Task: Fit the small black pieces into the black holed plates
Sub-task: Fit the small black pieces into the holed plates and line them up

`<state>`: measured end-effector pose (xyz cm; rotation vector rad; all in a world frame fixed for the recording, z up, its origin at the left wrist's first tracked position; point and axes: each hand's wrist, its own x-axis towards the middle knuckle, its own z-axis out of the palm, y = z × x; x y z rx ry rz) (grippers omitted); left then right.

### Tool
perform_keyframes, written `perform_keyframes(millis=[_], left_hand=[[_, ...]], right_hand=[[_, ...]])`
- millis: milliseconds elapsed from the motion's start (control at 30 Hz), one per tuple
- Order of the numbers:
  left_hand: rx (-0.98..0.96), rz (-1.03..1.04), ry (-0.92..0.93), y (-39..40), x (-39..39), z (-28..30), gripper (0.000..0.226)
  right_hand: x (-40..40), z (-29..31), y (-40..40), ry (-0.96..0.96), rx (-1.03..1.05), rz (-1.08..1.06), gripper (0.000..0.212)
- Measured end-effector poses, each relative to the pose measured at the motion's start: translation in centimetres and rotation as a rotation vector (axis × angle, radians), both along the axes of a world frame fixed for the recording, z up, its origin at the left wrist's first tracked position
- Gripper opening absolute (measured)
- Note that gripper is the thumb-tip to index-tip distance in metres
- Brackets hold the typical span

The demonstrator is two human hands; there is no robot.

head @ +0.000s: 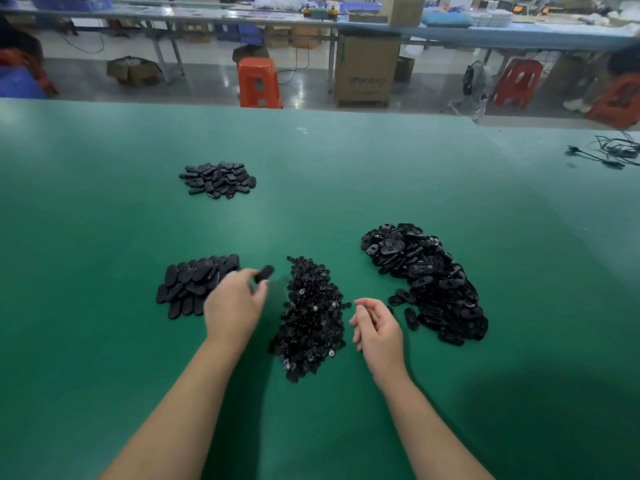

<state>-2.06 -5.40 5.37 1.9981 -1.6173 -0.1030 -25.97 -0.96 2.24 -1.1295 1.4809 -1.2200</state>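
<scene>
A heap of small black pieces lies in the middle of the green table. To its right spreads a big heap of black holed plates. Flat black oval plates form a pile at the left and a smaller pile farther back. My left hand hovers between the left pile and the small pieces and pinches one black oval plate at its fingertips. My right hand hangs at the right edge of the small pieces, fingers loosely curled, holding nothing.
Black cables lie at the table's far right edge. Beyond the table stand orange stools, a tall cardboard box and a long blue bench loaded with boxes. A person sits at the far right.
</scene>
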Motion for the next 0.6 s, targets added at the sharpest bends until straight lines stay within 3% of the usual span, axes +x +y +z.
perform_keyframes(millis=[167,333,500,600], left_hand=[[0.028,0.228,0.056,-0.6,4.9,-0.8,0.031],[0.052,0.326,0.126,-1.1,6.8,-1.1,0.028],[0.019,0.303,0.135,-1.1,6.6,-1.1,0.021],[-0.042,0.177,0.134,-0.7,5.3,-1.1,0.023]], right_hand=[[0.1,0.1,0.0,0.037,0.001,-0.003,0.015],[0.1,0.3,0.1,0.051,-0.002,-0.002,0.015],[0.1,0.4,0.1,0.056,0.001,0.003,0.015],[0.1,0.5,0.2,0.069,0.006,0.004,0.016]])
